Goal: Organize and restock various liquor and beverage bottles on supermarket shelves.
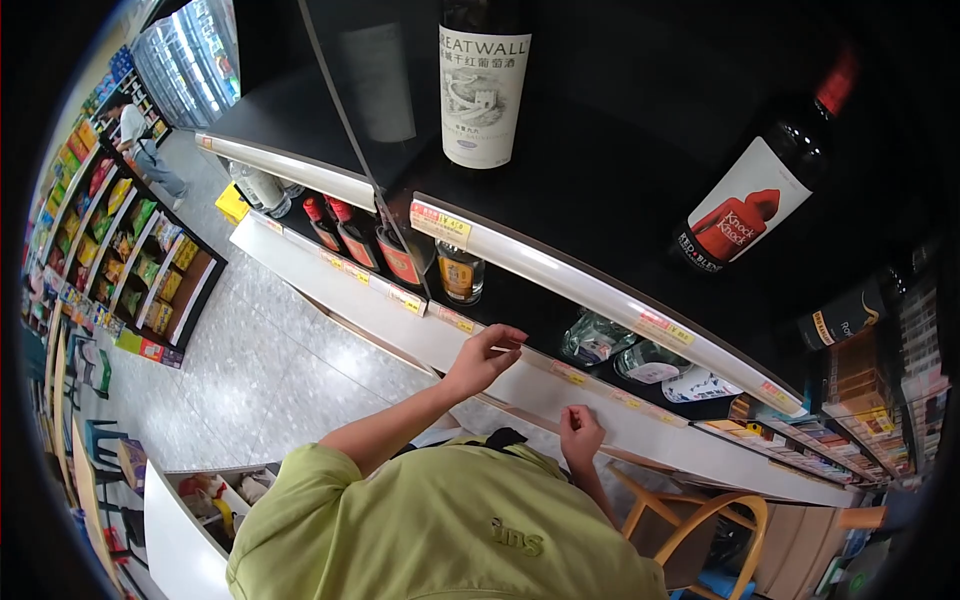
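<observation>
My left hand (486,361) is over the white front edge of the lower shelf (525,379), fingers bent and apart, with nothing in it. Lower and to the right, my right hand (581,433) is loosely curled before the same edge; no object shows in it. Behind my left hand, a small bottle with an orange label (460,276) stands on the lower shelf. Clear glass bottles (596,337) are farther right on that level. Above, a Great Wall red wine bottle (484,97) stands upright, and a wine bottle with a red hooded figure (754,199) appears tilted.
A glass divider (360,150) splits the shelving. Red-capped bottles (352,238) stand to its left. A wooden chair (697,525) is at my right, a white drawer unit (176,517) at my left. Beyond are a snack rack (124,240) and a person (142,142) in the aisle.
</observation>
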Demonstrator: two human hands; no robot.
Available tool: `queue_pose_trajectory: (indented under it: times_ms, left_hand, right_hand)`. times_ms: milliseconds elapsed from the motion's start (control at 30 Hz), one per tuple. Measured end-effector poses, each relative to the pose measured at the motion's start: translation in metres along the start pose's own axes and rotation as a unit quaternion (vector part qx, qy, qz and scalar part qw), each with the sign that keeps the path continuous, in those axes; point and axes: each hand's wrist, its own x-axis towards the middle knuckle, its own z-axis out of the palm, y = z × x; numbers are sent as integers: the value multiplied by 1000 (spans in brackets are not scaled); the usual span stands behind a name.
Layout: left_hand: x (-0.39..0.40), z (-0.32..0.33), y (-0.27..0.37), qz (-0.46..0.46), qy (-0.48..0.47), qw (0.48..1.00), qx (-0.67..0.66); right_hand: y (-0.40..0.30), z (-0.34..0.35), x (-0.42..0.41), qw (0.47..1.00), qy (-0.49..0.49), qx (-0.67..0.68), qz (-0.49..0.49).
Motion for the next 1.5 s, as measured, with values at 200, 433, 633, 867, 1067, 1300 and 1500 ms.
queue_pose_trajectory:
  times_ms: [200, 433, 633, 867, 1067, 1300, 1500]
  left_hand:
    - [-14, 3, 25, 52, 0, 999, 6]
    - [-25, 3, 64, 151, -12, 986, 69]
    - [-31, 2, 99, 256, 13, 956, 141]
    - [-32, -5, 123, 410, 114, 867, 258]
    - [-30, -8, 124, 419, 150, 825, 348]
    - [-16, -10, 120, 389, 145, 817, 400]
    - [-16, -12, 121, 368, 134, 819, 419]
  right_hand:
    - [7, -1, -3, 999, -9, -22, 39]
    - [6, 0, -2, 999, 2, -35, 6]
    - [-7, -3, 2, 999, -12, -31, -5]
    - [-128, -45, 22, 990, -43, 103, -89]
    - [-228, -137, 87, 915, 180, 99, -347]
    - [-286, -172, 204, 944, 223, 128, -206]
    - [-285, -173, 248, 974, 92, 182, -102]
